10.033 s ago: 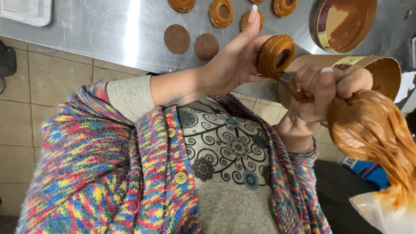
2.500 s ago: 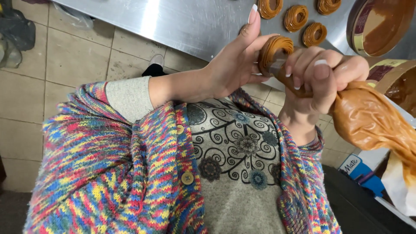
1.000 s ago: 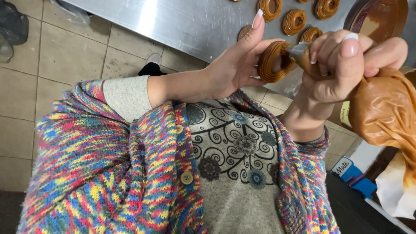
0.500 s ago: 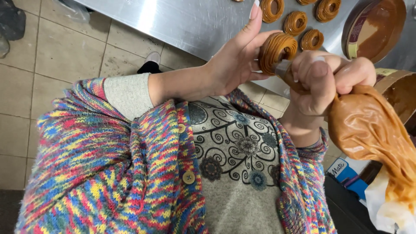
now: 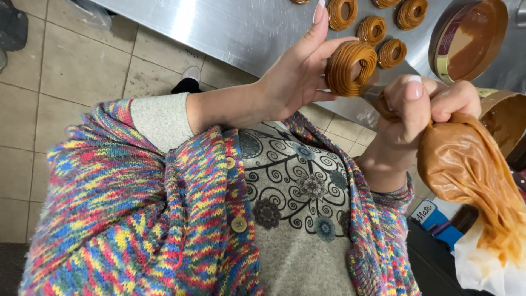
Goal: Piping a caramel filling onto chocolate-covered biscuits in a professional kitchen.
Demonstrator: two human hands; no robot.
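My left hand [image 5: 298, 71] holds a round cookie [image 5: 350, 68] upright by its edge, its face covered with piped rings of caramel-coloured cream. My right hand [image 5: 422, 107] grips the twisted top of a clear piping bag [image 5: 466, 164] full of the same cream. The bag's tip rests at the cookie's lower right edge. Both hands hover in front of my chest, just off the table's near edge.
A steel table [image 5: 246, 27] carries several cream-topped cookies [image 5: 372, 28] and a round tub of caramel cream [image 5: 468, 38]. A second tub [image 5: 501, 118] sits behind the bag. The tiled floor [image 5: 82, 60] lies on the left and a blue object [image 5: 438, 222] at lower right.
The cookie in my left hand has gained more cream rings. My right hand shifted its grip on the bag, lifting, then settling back at the cookie's edge. The view has drifted slightly.
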